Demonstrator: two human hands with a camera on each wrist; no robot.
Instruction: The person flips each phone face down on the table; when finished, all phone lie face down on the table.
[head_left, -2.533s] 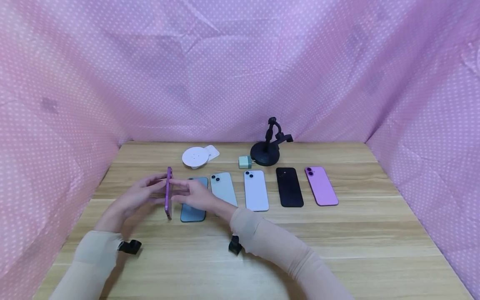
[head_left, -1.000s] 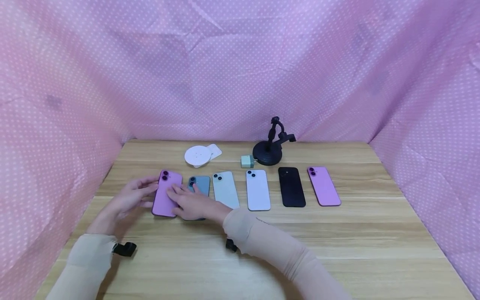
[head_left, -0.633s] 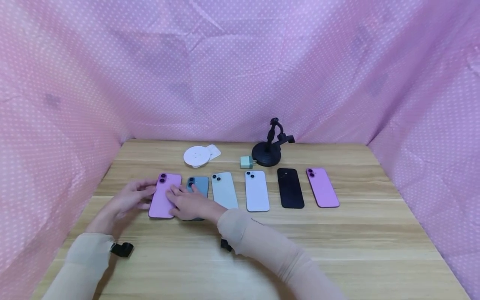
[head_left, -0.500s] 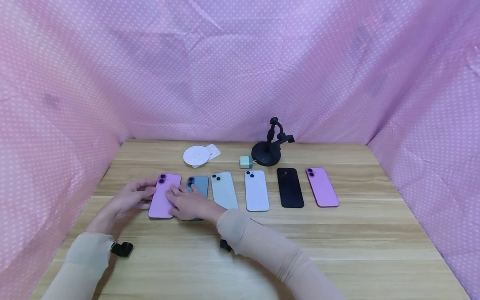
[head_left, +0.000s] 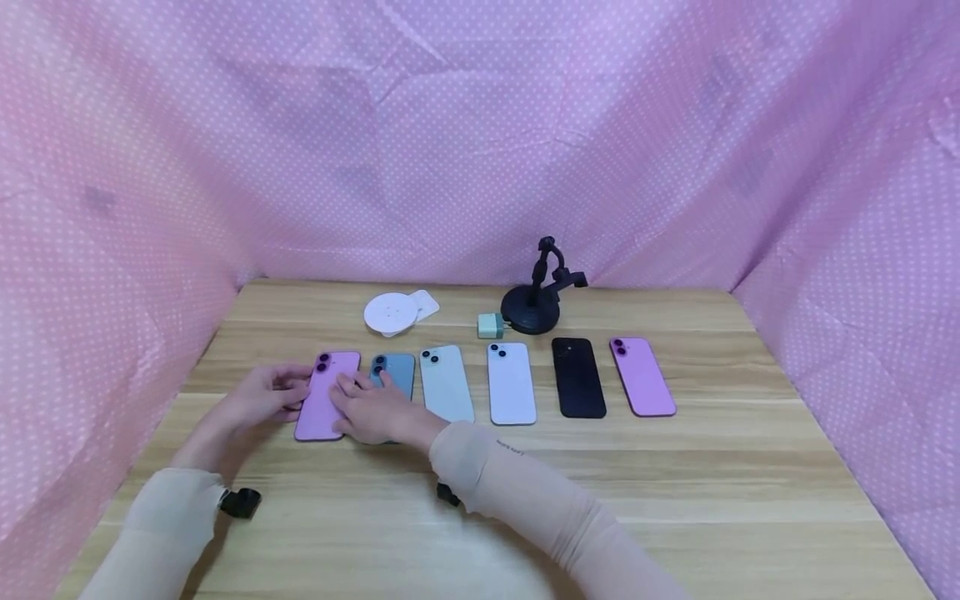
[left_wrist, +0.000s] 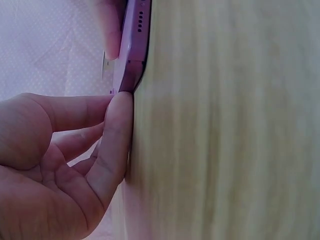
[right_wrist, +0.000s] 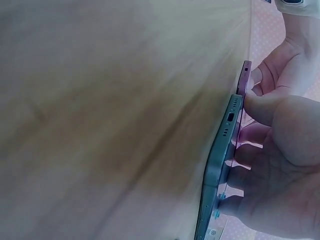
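Observation:
A purple phone [head_left: 322,404] lies back up on the wooden table [head_left: 525,500], leftmost in a row of phones. My left hand [head_left: 288,392] touches its left edge with relaxed fingers [left_wrist: 117,130], which meet the purple phone's [left_wrist: 134,55] near corner. My right hand [head_left: 348,392] lies flat across its right side and covers the lower part of the blue phone [head_left: 397,371] beside it. In the right wrist view the blue phone [right_wrist: 220,165] shows edge-on with my thumb against it, and the purple phone [right_wrist: 244,77] sits just beyond.
To the right lie a pale green phone [head_left: 446,385], a white phone [head_left: 512,383], a black phone [head_left: 578,377] and a pink phone [head_left: 642,376]. Behind them are a white round pad [head_left: 391,312], a green plug [head_left: 491,325] and a black stand [head_left: 536,292]. Pink dotted cloth [head_left: 480,125] walls three sides.
The purple phone, held up on its edge between both hands 2.5 s ago, now lies flat back up and has slid slightly left. Both hands stay on it.

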